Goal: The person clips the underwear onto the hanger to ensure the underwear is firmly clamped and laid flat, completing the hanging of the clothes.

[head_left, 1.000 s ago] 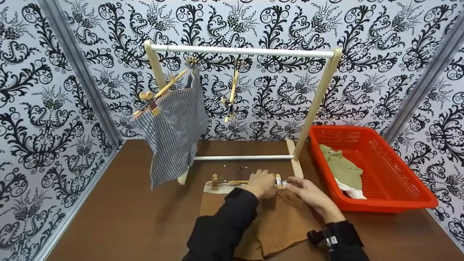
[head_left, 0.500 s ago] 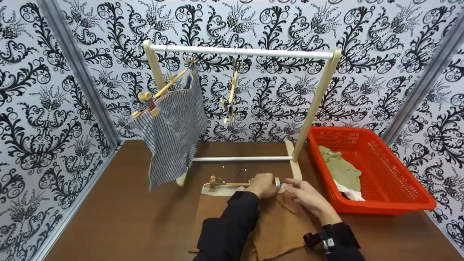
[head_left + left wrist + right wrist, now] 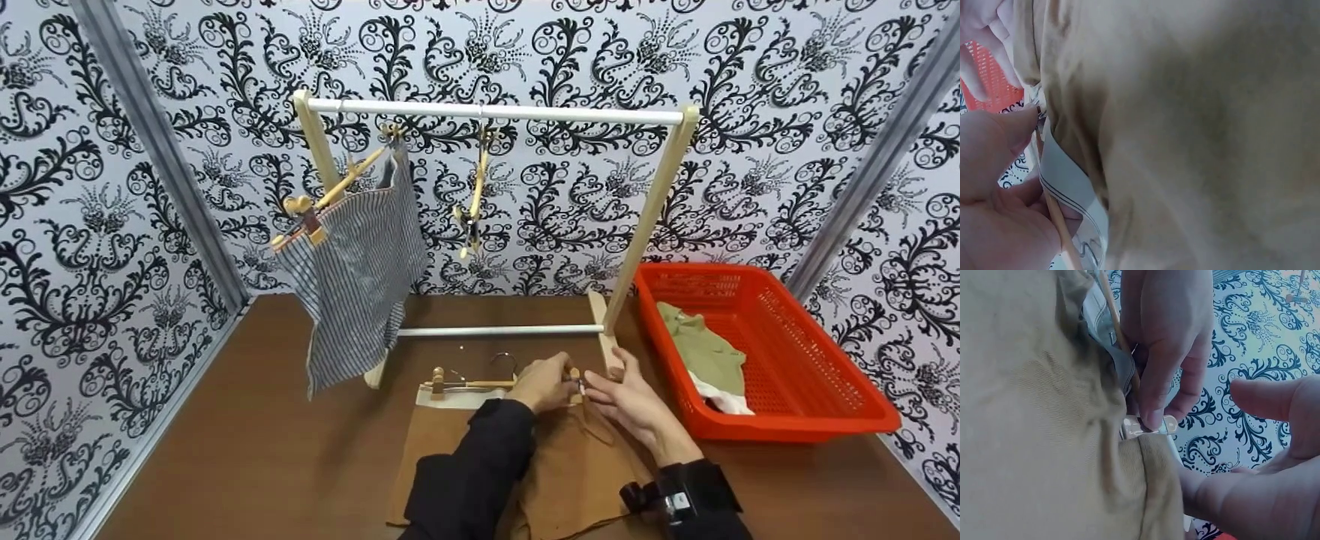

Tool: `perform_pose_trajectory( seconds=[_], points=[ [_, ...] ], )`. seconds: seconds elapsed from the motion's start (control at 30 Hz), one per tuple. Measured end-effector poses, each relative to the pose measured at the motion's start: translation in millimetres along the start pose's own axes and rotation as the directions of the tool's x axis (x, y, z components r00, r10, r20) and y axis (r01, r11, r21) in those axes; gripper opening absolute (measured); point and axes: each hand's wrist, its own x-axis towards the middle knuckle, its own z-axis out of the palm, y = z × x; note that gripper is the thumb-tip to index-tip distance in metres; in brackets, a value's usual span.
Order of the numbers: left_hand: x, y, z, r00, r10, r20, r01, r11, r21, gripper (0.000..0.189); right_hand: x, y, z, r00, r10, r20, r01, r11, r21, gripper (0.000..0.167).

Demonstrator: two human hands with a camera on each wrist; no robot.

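Note:
A brown garment (image 3: 577,472) with a pale inner waistband lies on the table, split at its lower edge like shorts. A wooden clip hanger (image 3: 487,384) lies along the waistband, one clip (image 3: 438,384) on its left end. My left hand (image 3: 541,384) pinches the right-end clip (image 3: 1131,427) between thumb and fingers at the waistband. In the right wrist view my right hand (image 3: 1264,495) has its thumb spread away, its fingers partly hidden behind the waistband corner beside that clip. The hanger's metal hook (image 3: 504,358) points to the back.
A wooden rack with a white rail (image 3: 570,114) stands behind. Striped cloth (image 3: 360,262) hangs from a clip hanger at its left, and a bare hanger (image 3: 478,187) at mid-rail. To the right, a red basket (image 3: 810,427) holds green (image 3: 709,356) and white clothing.
My right thumb and fingers have spread apart, and a white tag seen earlier by the clip is now mostly hidden. My left hand stays at the clip. The view has shifted slightly.

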Motion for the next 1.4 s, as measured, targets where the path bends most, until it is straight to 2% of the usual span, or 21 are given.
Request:
perform_pose_trajectory(
  seconds=[0.1, 0.33, 0.47, 0.6, 0.77, 0.9, 1.17, 1.27, 1.4],
  points=[
    [-0.4, -0.6, 0.9, 1.000, -0.003, -0.006, 0.003, 1.000, -0.004, 0.023, 0.3, -1, -2, 0.999, 0.032, -0.013, -0.031, 0.996, 0.087, 0.095],
    [1.7, -1.0, 3.1, 0.999, -0.048, -0.002, 0.048, 0.999, -0.012, 0.022, 2.2, 1, -4, 0.998, 0.066, -0.016, -0.063, 0.984, 0.165, 0.102],
    [1.2, 0.2, 1.9, 0.998, -0.056, 0.011, 0.056, 0.998, -0.021, 0.021, 3.1, 4, -5, 0.997, 0.073, 0.028, -0.076, 0.984, 0.163, 0.094],
    [0.1, 0.4, 0.7, 0.999, -0.037, 0.005, 0.038, 0.998, -0.042, 0.019, 4.9, 6, -6, 0.996, 0.059, 0.067, -0.067, 0.990, 0.121, 0.087],
    [0.6, 0.5, -2.0, 0.999, -0.019, -0.034, 0.016, 0.996, -0.089, 0.020, 4.8, 4, -7, 0.996, 0.043, 0.080, -0.053, 0.991, 0.122, 0.091],
    [1.1, 0.3, -2.7, 0.998, -0.012, -0.063, 0.004, 0.990, -0.138, 0.021, 5.2, 5, -7, 0.995, 0.002, 0.102, -0.017, 0.988, 0.152, 0.092],
    [2.9, -1.9, -1.8, 0.996, 0.017, -0.091, -0.040, 0.966, -0.254, 0.020, 10.4, 10, -8, 0.998, -0.054, 0.039, 0.044, 0.973, 0.228, 0.094],
    [4.4, -5.1, 0.0, 0.994, 0.039, -0.102, -0.066, 0.959, -0.275, 0.022, 10.3, 9, -9, 0.998, -0.058, 0.029, 0.050, 0.974, 0.219, 0.090],
    [3.7, -7.1, 1.9, 0.996, 0.030, -0.088, -0.055, 0.952, -0.301, 0.028, 9.6, 8, -9, 0.998, -0.059, 0.009, 0.057, 0.981, 0.188, 0.087]
  ],
)
